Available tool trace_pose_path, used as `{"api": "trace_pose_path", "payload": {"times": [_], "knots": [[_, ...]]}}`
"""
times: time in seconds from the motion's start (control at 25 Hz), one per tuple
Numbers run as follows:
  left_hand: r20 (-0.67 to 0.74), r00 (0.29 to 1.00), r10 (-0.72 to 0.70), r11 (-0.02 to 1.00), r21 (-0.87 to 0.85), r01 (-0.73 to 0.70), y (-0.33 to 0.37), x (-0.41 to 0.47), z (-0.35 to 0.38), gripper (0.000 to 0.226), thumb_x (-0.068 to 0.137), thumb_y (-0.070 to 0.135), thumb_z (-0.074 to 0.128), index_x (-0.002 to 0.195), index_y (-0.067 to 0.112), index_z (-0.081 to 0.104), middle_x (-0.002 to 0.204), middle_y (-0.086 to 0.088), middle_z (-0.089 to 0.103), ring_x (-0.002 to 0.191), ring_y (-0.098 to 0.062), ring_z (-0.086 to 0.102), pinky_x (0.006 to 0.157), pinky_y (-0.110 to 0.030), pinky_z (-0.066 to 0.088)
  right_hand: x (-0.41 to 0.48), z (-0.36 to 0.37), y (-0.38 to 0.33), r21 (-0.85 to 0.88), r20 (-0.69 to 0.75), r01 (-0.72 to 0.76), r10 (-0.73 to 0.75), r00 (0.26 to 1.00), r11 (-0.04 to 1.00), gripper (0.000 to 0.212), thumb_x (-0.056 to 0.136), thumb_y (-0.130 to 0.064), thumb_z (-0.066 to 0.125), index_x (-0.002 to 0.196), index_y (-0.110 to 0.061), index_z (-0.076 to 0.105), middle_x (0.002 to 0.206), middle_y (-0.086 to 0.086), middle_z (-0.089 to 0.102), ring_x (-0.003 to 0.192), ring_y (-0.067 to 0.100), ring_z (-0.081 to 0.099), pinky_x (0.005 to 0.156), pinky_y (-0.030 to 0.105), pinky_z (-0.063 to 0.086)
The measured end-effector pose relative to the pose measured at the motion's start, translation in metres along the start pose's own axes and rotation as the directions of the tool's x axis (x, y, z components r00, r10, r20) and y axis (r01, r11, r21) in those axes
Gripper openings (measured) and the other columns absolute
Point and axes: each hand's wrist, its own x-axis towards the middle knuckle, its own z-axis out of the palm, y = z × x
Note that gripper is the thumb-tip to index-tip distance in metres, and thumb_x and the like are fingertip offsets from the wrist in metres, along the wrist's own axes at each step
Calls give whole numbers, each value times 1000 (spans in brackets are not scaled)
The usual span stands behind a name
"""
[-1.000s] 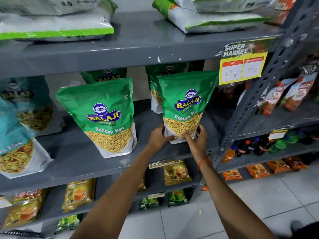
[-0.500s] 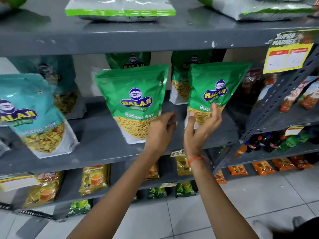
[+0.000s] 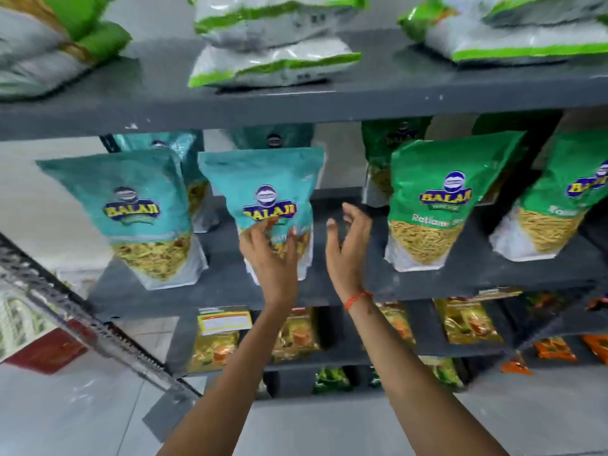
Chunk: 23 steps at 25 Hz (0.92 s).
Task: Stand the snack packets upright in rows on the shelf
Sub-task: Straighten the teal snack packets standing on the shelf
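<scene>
Head view: left hand (image 3: 269,258) fingers spread, seemingly touching teal packet (image 3: 263,192); right hand (image 3: 348,248) open beside it.

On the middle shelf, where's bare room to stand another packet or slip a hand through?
Bare shelf shows between the teal packet under the left hand and the green packet; the open right hand hovers in that gap. A narrower strip lies between the two teal packets. Behind, back-row packets crowd it.
</scene>
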Motion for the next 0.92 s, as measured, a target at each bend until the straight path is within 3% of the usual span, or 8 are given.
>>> {"api": "trace_pose_path", "payload": {"times": [0.12,0.2,0.28,0.32,0.48,0.68,0.92], "knots": [[31,966,-256,966,52,254,-58,7,-25,71,71,20,79,129,4,41,123,-22,45,114,-37,44,97,-38,40,-17,29,22,-63,292,-226,234,927,972,65,90,-27,61,143,-7,29,149,15,33,138,26,32,115,41,29],[204,907,-368,930,82,359,-90,10,-36,88,70,19,80,139,5,28,139,-20,38,127,-33,41,107,-45,38,-26,33,37,-28,403,-346,328,855,938,72,85,-36,65,144,-22,27,151,-1,34,138,14,34,113,31,32],[408,811,-420,900,75,429,-112,13,-42,92,71,17,79,143,7,22,148,-16,35,135,-27,37,111,-46,34,-30,32,48,4,483,-403,351,802,915,53,82,-37,69,127,-42,41,128,-24,51,114,-11,49,91,4,43],[483,767,-422,889,57,453,-120,15,-44,89,72,16,78,142,9,25,147,-15,39,134,-26,39,110,-45,36,-30,32,53,2,506,-405,349,789,914,47,82,-35,70,120,-43,43,117,-28,53,104,-15,51,78,-3,42],[530,728,-435,881,83,466,-133,24,-43,74,69,20,81,131,14,42,132,-6,55,118,-17,53,98,-30,43,-29,31,57,-23,543,-443,383,747,896,61,80,-39,71,130,-30,37,120,-12,56,106,-5,54,69,-1,47],[530,718,-452,869,80,489,-129,20,-36,75,68,24,81,131,17,40,130,-1,54,115,-12,51,97,-28,43,-27,28,66,-20,536,-445,386,751,895,52,80,-41,69,122,-38,38,117,-15,57,103,-9,55,68,2,49],[493,733,-470,873,133,470,-126,18,-36,77,68,29,80,132,17,39,133,-3,54,115,-13,52,93,-27,43,-29,29,72,39,558,-451,355,750,892,53,82,-40,67,125,-39,35,119,-16,56,111,4,56,68,5,51]]}}
